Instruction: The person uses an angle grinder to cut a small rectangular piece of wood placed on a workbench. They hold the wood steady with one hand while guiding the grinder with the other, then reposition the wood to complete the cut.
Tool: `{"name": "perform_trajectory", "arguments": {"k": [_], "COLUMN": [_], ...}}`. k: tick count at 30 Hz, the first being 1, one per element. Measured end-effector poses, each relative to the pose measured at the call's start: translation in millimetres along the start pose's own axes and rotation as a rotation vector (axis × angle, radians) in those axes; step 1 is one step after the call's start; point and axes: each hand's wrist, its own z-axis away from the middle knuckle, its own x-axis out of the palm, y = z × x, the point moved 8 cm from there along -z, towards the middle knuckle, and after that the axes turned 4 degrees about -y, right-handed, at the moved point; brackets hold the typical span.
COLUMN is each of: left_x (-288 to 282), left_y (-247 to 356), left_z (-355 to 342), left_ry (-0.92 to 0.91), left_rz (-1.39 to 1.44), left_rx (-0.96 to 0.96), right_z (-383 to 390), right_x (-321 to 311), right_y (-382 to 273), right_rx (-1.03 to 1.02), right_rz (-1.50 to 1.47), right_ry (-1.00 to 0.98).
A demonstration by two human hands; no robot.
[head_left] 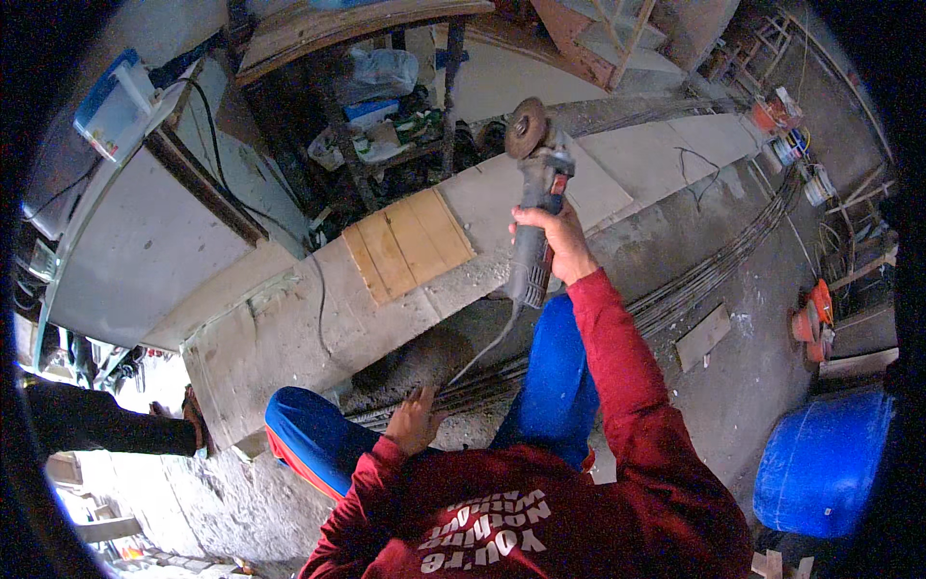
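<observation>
My right hand (555, 236) is wrapped round the body of an angle grinder (533, 253). It holds the grinder upright above the long pale board, with its worn brown disc (528, 127) at the top and a grey power cord (492, 344) hanging from its lower end. My left hand (413, 423) is by my left knee, its fingers stretched out close to the cord. Whether they touch the cord I cannot tell. On the long board (386, 343), left of the grinder, lies a yellowish wooden piece (410, 244) with lines across it.
A wooden table (362, 34) stands at the back, with bags and boxes beneath. Long thin rods (719, 261) lie on the floor beyond the board. At right are a blue barrel (822, 463) and orange pots (812, 323). Another person's dark-clad leg (116, 422) is at the left.
</observation>
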Motion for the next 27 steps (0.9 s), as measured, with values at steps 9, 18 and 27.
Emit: {"name": "perform_trajectory", "arguments": {"k": [9, 18, 27], "left_x": [-11, 49, 41], "left_y": [44, 38, 47], "left_z": [-185, -230, -260], "left_ry": [0.070, 0.262, 0.263], "left_rz": [0.849, 0.929, 0.758], "left_rx": [-0.004, -0.129, -0.202], "right_z": [4, -8, -34], "right_x": [-9, -44, -80], "right_y": [108, 135, 160], "right_rx": [0.100, 0.174, 0.220], "right_rz": [0.090, -0.095, -0.435], "right_ry": [0.056, 0.081, 0.047]}}
